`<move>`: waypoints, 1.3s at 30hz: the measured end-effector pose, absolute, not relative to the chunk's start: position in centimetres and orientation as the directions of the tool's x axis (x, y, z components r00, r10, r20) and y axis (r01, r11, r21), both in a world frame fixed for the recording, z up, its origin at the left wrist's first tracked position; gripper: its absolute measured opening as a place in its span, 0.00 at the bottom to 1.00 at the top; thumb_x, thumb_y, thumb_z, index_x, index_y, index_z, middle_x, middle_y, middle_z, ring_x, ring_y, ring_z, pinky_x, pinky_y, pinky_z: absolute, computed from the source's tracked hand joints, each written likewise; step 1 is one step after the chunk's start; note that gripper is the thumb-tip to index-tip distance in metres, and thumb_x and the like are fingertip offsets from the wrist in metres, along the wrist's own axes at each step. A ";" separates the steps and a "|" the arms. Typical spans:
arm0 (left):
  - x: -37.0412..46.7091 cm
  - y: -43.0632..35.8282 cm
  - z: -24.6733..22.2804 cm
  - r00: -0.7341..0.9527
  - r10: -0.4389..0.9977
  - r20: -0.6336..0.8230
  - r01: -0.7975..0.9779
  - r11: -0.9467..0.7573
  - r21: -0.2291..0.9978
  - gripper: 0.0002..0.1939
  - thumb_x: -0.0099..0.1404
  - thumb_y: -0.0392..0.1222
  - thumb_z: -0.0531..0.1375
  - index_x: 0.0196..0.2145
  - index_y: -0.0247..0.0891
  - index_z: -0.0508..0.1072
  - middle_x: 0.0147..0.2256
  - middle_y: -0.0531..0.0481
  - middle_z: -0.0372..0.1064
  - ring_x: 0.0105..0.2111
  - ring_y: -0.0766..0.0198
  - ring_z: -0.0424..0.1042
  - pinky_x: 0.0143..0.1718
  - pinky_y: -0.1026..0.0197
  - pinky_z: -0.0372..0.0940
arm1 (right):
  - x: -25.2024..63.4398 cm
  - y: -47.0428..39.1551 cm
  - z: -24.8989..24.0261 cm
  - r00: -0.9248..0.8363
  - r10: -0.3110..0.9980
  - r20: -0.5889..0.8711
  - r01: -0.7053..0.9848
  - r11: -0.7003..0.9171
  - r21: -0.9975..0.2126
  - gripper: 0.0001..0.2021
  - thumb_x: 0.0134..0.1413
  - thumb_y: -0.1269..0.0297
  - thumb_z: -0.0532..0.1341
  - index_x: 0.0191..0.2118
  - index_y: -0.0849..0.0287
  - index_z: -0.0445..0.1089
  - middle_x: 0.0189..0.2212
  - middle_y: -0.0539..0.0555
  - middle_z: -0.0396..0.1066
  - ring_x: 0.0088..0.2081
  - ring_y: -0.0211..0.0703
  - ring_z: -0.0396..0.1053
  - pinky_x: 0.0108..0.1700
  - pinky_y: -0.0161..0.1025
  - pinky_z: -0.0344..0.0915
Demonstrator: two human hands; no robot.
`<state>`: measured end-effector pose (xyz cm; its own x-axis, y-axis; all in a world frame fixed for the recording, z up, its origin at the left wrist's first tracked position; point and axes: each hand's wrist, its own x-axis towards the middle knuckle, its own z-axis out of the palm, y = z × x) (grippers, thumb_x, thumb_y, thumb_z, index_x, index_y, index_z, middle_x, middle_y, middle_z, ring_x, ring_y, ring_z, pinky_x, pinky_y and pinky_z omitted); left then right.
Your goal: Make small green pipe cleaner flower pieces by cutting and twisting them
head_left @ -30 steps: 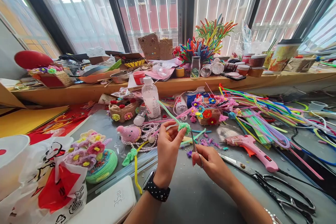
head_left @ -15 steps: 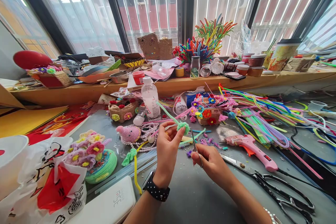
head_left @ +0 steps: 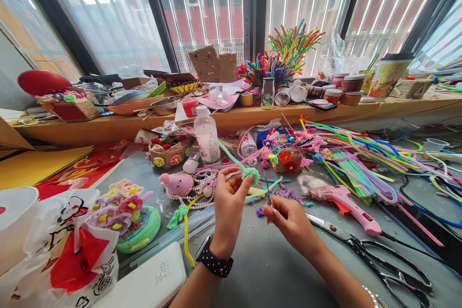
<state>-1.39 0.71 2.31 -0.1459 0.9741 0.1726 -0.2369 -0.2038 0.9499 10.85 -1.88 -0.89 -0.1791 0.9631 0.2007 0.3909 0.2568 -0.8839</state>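
Observation:
My left hand point(head_left: 233, 199) pinches a mint-green fuzzy pipe cleaner flower point(head_left: 250, 174) between thumb and fingers. Its long pale-green stem point(head_left: 231, 154) slants up to the left, in front of the plastic bottle. Just to the right, my right hand point(head_left: 285, 214) is closed on a small pair of scissors point(head_left: 268, 190), with the blades pointing up beside the flower, apart from it. The scissors' handles are mostly hidden by my fingers. Purple pipe cleaner scraps point(head_left: 288, 194) lie on the table behind my right hand.
A pink glue gun point(head_left: 346, 204) and large black-handled scissors point(head_left: 388, 264) lie to the right. To the left stand a green crocheted piece with flowers point(head_left: 144, 231) and a white power bank point(head_left: 151, 274). Farther back are a bottle point(head_left: 207, 137), a flower basket point(head_left: 288, 156) and many pipe cleaners point(head_left: 361, 178).
The small scissors' blades have shifted slightly away from the green flower, opening a small gap. My left hand and the flower have barely moved.

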 end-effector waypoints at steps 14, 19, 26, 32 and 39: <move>-1.4 0.7 2.4 -0.121 0.982 0.148 -0.254 -0.175 0.951 0.15 0.51 0.38 0.60 0.36 0.38 0.59 0.27 0.53 0.69 0.30 0.68 0.69 0.31 0.67 0.62 | 10.8 -1.7 -0.9 -0.174 0.964 0.203 0.417 0.259 -0.871 0.21 0.46 0.47 0.53 0.15 0.58 0.49 0.13 0.45 0.51 0.18 0.32 0.49 0.21 0.32 0.47; -1.5 0.7 2.4 -0.129 0.981 0.148 -0.258 -0.177 0.950 0.16 0.50 0.38 0.61 0.36 0.39 0.60 0.27 0.54 0.69 0.30 0.67 0.69 0.30 0.66 0.62 | 10.8 -2.0 -0.5 -0.170 0.961 0.216 0.397 0.267 -0.878 0.21 0.46 0.49 0.53 0.16 0.58 0.50 0.13 0.45 0.53 0.18 0.31 0.49 0.21 0.32 0.48; -1.5 0.7 2.3 -0.132 0.979 0.156 -0.247 -0.185 0.951 0.16 0.50 0.38 0.61 0.35 0.38 0.60 0.27 0.53 0.69 0.30 0.66 0.70 0.30 0.66 0.62 | 10.7 -1.9 -0.6 -0.177 0.964 0.197 0.416 0.255 -0.873 0.21 0.46 0.48 0.53 0.16 0.58 0.48 0.13 0.44 0.52 0.18 0.32 0.49 0.21 0.32 0.48; -1.4 0.7 2.4 -0.127 0.981 0.149 -0.258 -0.178 0.950 0.15 0.50 0.38 0.61 0.35 0.39 0.60 0.27 0.55 0.69 0.30 0.69 0.69 0.31 0.68 0.61 | 10.8 -1.8 -0.8 -0.195 0.960 0.202 0.409 0.266 -0.873 0.21 0.46 0.48 0.53 0.16 0.57 0.47 0.13 0.44 0.50 0.18 0.32 0.47 0.21 0.32 0.46; -1.5 0.8 2.3 -0.123 0.980 0.153 -0.248 -0.180 0.952 0.15 0.51 0.37 0.60 0.35 0.39 0.60 0.28 0.55 0.69 0.31 0.69 0.69 0.31 0.68 0.61 | 10.8 -1.8 -0.8 -0.186 0.960 0.208 0.417 0.269 -0.868 0.21 0.46 0.49 0.53 0.16 0.57 0.48 0.13 0.44 0.49 0.18 0.32 0.47 0.21 0.32 0.46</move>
